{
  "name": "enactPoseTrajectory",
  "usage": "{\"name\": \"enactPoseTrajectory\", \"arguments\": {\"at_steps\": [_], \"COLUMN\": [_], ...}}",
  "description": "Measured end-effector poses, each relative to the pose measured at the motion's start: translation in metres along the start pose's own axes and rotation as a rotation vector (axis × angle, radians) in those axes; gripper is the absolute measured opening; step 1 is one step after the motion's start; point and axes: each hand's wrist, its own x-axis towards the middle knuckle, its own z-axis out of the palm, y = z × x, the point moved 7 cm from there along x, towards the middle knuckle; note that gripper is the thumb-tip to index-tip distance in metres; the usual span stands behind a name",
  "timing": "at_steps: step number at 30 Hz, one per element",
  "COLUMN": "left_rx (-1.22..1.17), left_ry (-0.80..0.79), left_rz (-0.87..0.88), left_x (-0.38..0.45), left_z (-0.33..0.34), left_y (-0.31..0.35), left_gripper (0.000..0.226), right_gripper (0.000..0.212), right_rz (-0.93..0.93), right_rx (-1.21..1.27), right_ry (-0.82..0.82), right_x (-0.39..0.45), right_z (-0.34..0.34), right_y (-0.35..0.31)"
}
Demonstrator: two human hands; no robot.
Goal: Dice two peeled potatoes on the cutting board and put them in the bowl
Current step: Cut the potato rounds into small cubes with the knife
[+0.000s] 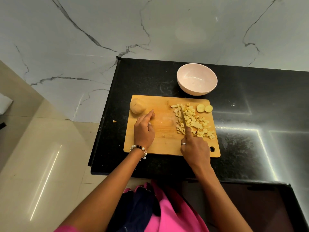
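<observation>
There are no words, numbers, labels or signs to read anywhere here.
</observation>
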Motion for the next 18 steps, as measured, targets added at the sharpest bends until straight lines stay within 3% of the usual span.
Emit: {"name": "enactPoseTrajectory", "arguments": {"at_steps": [7,13,18], "left_rx": [0.032,0.317,0.555], "left_ry": [-0.041,-0.2,-0.314], "left_rz": [0.008,0.423,0.495], "left_x": [0.0,-0.008,-0.01], "left_z": [0.007,0.035,0.065], "left_y": [0.007,0.064,0.078], "left_gripper": [0.05,0.071,0.085], "right_gripper": [0.049,0.053,0.055], "right_rz": [-0.056,-0.134,-0.127], "right_rx": [-0.123,-0.311,-0.303], "right_ry": [0.154,0.362,0.458], "right_x": [-0.005,-0.007,-0.008], "right_z": [-0.024,-0.037,-0.05], "right_y": [0.027,0.044,0.058]}}
